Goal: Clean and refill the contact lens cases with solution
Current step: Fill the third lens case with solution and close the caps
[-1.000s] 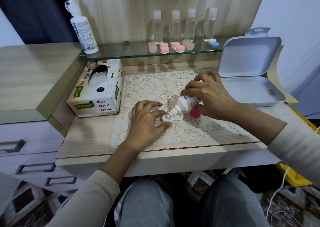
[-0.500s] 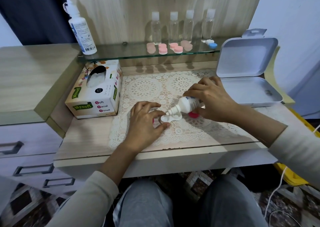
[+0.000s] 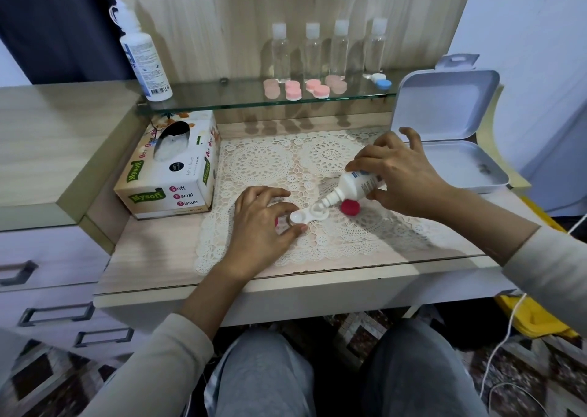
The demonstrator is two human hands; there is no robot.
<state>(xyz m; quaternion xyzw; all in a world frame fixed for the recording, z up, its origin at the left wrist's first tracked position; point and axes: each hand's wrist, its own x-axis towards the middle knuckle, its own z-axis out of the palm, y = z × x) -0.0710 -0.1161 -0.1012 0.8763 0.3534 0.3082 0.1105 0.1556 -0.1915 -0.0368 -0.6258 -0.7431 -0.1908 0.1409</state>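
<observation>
A white contact lens case (image 3: pixel 309 216) lies open on the lace mat (image 3: pixel 263 165). My left hand (image 3: pixel 259 229) pinches its left well between thumb and fingers. In my right hand (image 3: pixel 398 178) a small white solution bottle (image 3: pixel 351 187) is tilted, nozzle down over the case's right well. One red cap (image 3: pixel 350 207) rests on the mat just right of the case. Another red cap peeks out under my left hand.
A tissue box (image 3: pixel 171 169) stands left of the mat. An open white tin (image 3: pixel 457 149) sits at the right. The glass shelf (image 3: pixel 222 94) carries a large solution bottle (image 3: pixel 144 57), several clear bottles (image 3: pixel 313 53), pink lens cases (image 3: pixel 301 88) and a blue-white case (image 3: pixel 381 81).
The bottle's nozzle has stayed over the case while the fingers of my right hand have spread slightly. My left hand keeps the same hold.
</observation>
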